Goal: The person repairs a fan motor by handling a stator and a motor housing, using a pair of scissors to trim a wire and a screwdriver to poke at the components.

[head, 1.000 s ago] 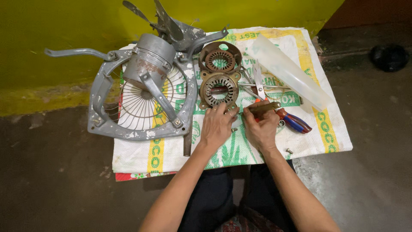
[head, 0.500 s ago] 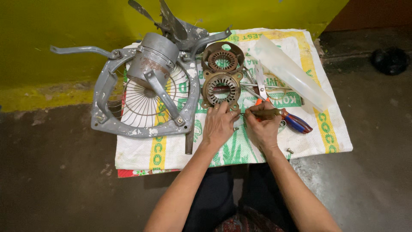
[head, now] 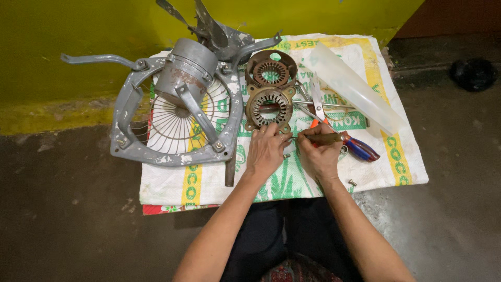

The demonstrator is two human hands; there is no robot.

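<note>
Left hand (head: 266, 151): fingers spread, resting on near edge of rusty motor stator (head: 269, 108), mid woven sack (head: 334, 172). Right hand (head: 319, 154): fingers clamped on wooden-handled tool (head: 326, 138), just right. Grey fan frame (head: 172, 112) far left.

A grey fan frame (head: 175, 104) and two rusty brown motor rings (head: 269, 104) lie on a white woven sack (head: 334, 177) printed green and yellow; a tool handle (head: 360, 148) looks red and blue.

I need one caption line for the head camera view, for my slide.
Left hand touches a rusty motor stator; right hand holds a wooden-handled tool beside a grey fan frame.
</note>
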